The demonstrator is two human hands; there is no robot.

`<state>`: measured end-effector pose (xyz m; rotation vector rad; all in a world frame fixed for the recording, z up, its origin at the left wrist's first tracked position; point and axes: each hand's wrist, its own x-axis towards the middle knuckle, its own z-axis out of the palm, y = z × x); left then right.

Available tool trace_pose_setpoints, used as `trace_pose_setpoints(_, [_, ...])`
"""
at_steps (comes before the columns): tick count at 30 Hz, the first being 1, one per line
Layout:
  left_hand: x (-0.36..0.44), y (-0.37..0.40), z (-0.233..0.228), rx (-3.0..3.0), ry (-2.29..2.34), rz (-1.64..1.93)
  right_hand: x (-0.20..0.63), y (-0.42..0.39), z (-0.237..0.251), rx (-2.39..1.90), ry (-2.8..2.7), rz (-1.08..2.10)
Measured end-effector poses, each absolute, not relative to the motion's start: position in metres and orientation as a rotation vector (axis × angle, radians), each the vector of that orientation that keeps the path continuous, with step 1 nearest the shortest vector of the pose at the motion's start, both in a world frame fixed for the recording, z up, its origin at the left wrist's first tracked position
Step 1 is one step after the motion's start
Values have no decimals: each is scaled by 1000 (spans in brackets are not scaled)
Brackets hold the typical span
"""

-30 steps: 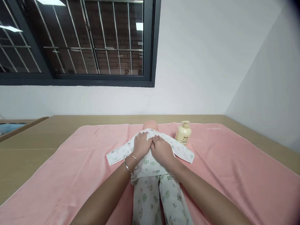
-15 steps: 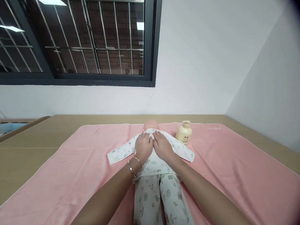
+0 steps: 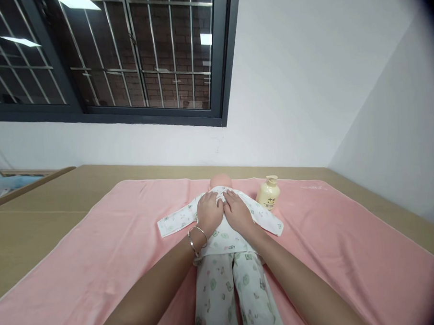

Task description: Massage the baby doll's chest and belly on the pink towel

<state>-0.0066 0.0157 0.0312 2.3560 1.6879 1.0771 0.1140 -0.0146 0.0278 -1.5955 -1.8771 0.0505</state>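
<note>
A baby doll (image 3: 220,180) lies stretched out on a pink blanket (image 3: 109,253), its head at the far end. It wears a white long-sleeved top (image 3: 225,239) and matching trousers (image 3: 215,292), both with a small green print. My left hand (image 3: 209,211), with a bangle on the wrist, rests flat on the left of the doll's chest. On the right of the chest lies my right hand (image 3: 238,210), also flat. The hands almost meet along their thumbs, and neither grasps anything. Just beyond the doll's right-side sleeve stands a pale yellow pump bottle (image 3: 268,194).
The blanket covers much of a wooden table top (image 3: 53,203). Behind it rises a white wall (image 3: 285,83), with a dark-framed barred window (image 3: 146,115) at upper left. Something light blue (image 3: 12,182) shows beyond the left edge.
The view has shifted very slightly, so everything appears a little further right. Both hands stay on the doll's chest.
</note>
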Motion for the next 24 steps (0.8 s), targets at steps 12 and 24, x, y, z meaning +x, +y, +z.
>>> trace_pose_setpoints(12, [-7,16,31,2508,1717,971,112,-16,29,-1619,-1881,42])
trace_pose_setpoints(24, [-4,3,38,2502,1842,939,126,-5,28,-1582,-1900,103])
